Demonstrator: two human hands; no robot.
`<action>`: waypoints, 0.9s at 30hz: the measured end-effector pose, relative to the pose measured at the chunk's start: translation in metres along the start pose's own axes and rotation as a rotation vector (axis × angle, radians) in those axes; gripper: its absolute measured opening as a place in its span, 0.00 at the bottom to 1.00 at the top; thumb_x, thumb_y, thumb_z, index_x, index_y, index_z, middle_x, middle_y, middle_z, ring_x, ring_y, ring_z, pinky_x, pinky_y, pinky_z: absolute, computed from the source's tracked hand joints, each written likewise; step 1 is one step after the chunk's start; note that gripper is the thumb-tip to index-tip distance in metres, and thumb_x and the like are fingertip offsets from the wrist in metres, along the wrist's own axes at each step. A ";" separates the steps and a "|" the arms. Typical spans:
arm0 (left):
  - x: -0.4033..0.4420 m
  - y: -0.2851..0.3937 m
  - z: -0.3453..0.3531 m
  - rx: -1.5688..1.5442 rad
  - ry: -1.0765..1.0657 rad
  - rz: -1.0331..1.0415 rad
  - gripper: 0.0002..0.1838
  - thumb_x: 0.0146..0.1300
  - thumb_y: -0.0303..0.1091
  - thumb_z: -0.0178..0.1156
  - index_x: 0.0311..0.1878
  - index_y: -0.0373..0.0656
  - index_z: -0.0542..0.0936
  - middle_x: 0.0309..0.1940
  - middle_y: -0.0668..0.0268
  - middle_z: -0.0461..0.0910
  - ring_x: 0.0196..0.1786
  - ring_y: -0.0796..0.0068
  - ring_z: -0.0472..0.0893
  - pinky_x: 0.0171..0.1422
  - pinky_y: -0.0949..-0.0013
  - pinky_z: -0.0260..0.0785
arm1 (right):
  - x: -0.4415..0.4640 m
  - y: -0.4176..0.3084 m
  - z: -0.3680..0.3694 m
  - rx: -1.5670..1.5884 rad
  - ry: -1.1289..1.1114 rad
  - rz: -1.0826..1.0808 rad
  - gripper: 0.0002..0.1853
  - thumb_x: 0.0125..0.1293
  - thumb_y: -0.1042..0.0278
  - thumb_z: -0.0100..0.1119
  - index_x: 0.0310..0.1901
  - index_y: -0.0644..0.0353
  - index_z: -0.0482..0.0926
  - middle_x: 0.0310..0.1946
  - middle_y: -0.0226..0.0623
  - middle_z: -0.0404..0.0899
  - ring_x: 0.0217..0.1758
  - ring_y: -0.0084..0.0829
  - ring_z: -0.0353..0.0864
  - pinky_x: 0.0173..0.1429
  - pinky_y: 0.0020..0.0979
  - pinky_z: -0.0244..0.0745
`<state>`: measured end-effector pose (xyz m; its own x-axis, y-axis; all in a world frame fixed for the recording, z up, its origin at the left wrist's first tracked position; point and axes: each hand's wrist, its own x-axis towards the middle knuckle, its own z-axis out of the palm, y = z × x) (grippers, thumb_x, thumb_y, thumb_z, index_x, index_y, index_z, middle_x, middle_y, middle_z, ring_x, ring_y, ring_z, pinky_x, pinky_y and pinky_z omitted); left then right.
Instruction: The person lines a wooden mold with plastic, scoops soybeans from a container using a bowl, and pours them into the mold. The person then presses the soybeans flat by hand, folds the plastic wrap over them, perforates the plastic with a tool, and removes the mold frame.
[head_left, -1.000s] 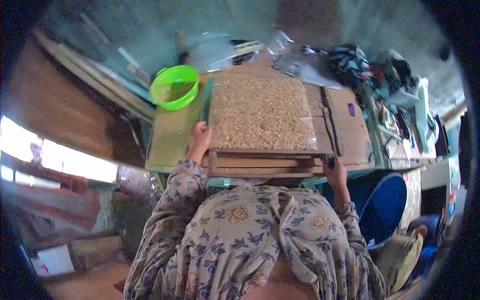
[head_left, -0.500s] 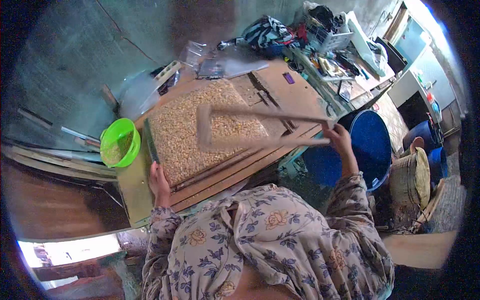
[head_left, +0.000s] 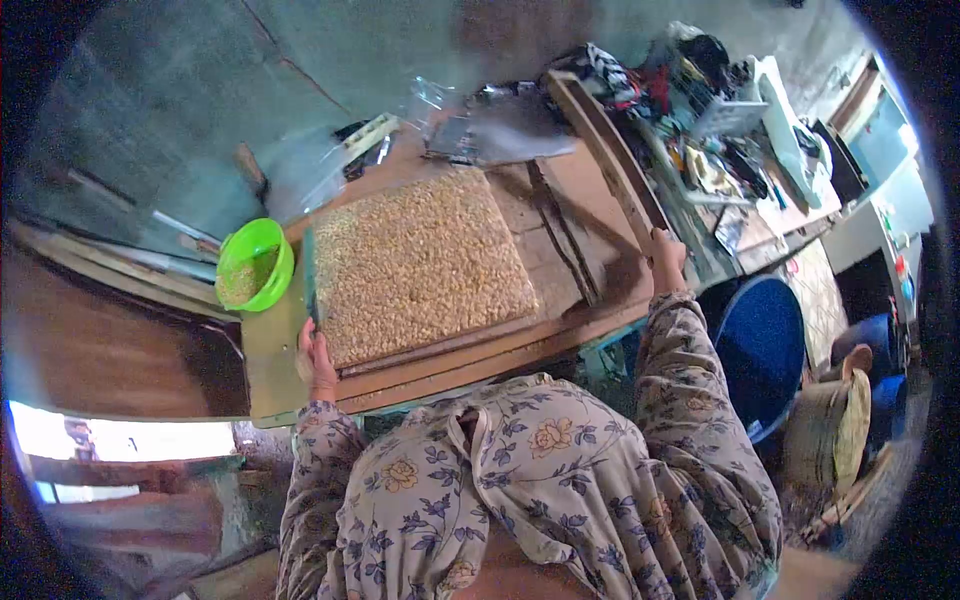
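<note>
A rectangular slab of pale grains (head_left: 420, 265) lies on boards on the wooden table. My left hand (head_left: 318, 362) is at its near left corner, fingers close to a green strip (head_left: 309, 270) along the left edge; whether it grips the strip is unclear. Out to the right, my right hand (head_left: 668, 262) is closed on the near end of a long wooden frame (head_left: 608, 155), which slants away toward the back of the table. Between slab and frame lie dark strips (head_left: 562, 232).
A green bowl (head_left: 255, 265) holding grains sits at the table's left. Clear plastic (head_left: 505, 138) lies at the back. Tools and a crate (head_left: 730, 116) crowd the right-hand surface. A blue barrel (head_left: 762, 345) stands right of my body.
The wooden frame has been lifted off the slab and swung to the right in my right hand. My left hand stays at the slab's near left corner. The view has turned.
</note>
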<state>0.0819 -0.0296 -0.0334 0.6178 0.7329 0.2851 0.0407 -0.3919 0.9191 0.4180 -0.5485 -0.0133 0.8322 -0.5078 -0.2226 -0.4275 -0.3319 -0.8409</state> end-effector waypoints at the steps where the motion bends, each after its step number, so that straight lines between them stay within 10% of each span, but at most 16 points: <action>1: 0.000 -0.008 0.001 -0.053 0.002 -0.035 0.23 0.58 0.41 0.49 0.54 0.40 0.67 0.37 0.71 0.70 0.19 0.90 0.57 0.19 0.81 0.48 | 0.000 -0.008 0.005 -0.167 -0.003 -0.018 0.19 0.46 0.54 0.59 0.26 0.67 0.76 0.21 0.39 0.74 0.20 0.28 0.73 0.20 0.31 0.67; 5: -0.003 0.012 -0.009 -0.001 -0.057 -0.180 0.23 0.58 0.40 0.49 0.54 0.39 0.67 0.40 0.67 0.70 0.27 0.85 0.66 0.29 0.80 0.59 | 0.073 0.032 0.060 -0.167 0.003 -0.213 0.25 0.42 0.50 0.60 0.30 0.69 0.77 0.26 0.42 0.78 0.28 0.36 0.78 0.31 0.33 0.71; 6: 0.001 -0.021 -0.018 0.000 -0.055 -0.241 0.25 0.61 0.44 0.47 0.56 0.38 0.65 0.51 0.63 0.68 0.52 0.74 0.67 0.57 0.72 0.56 | 0.020 -0.023 0.037 -0.366 -0.019 -0.079 0.26 0.42 0.50 0.59 0.34 0.67 0.78 0.34 0.47 0.79 0.40 0.38 0.78 0.43 0.37 0.69; 18: -0.002 0.002 -0.006 0.193 0.094 -0.045 0.24 0.56 0.46 0.50 0.49 0.37 0.72 0.43 0.57 0.74 0.48 0.67 0.72 0.53 0.68 0.61 | 0.154 0.020 0.129 -0.034 -0.271 -0.152 0.28 0.51 0.56 0.60 0.52 0.59 0.66 0.37 0.45 0.75 0.31 0.39 0.76 0.31 0.35 0.68; 23: -0.002 -0.005 -0.009 0.144 0.082 -0.086 0.24 0.57 0.47 0.51 0.49 0.37 0.72 0.43 0.58 0.75 0.49 0.68 0.72 0.55 0.68 0.60 | -0.001 -0.001 0.110 -0.281 -0.052 -0.841 0.23 0.49 0.63 0.62 0.45 0.65 0.68 0.39 0.44 0.72 0.41 0.40 0.73 0.46 0.34 0.68; 27: 0.001 -0.007 -0.013 0.004 0.047 -0.232 0.24 0.59 0.46 0.47 0.51 0.37 0.71 0.47 0.60 0.72 0.50 0.70 0.70 0.57 0.69 0.58 | -0.088 -0.003 0.063 -0.322 -0.478 -0.904 0.27 0.48 0.65 0.61 0.50 0.63 0.64 0.49 0.51 0.64 0.49 0.49 0.68 0.52 0.39 0.66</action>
<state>0.0724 -0.0190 -0.0359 0.5543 0.8286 0.0790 0.1803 -0.2122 0.9605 0.3686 -0.4528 -0.0225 0.9089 0.3721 0.1885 0.4016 -0.6585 -0.6364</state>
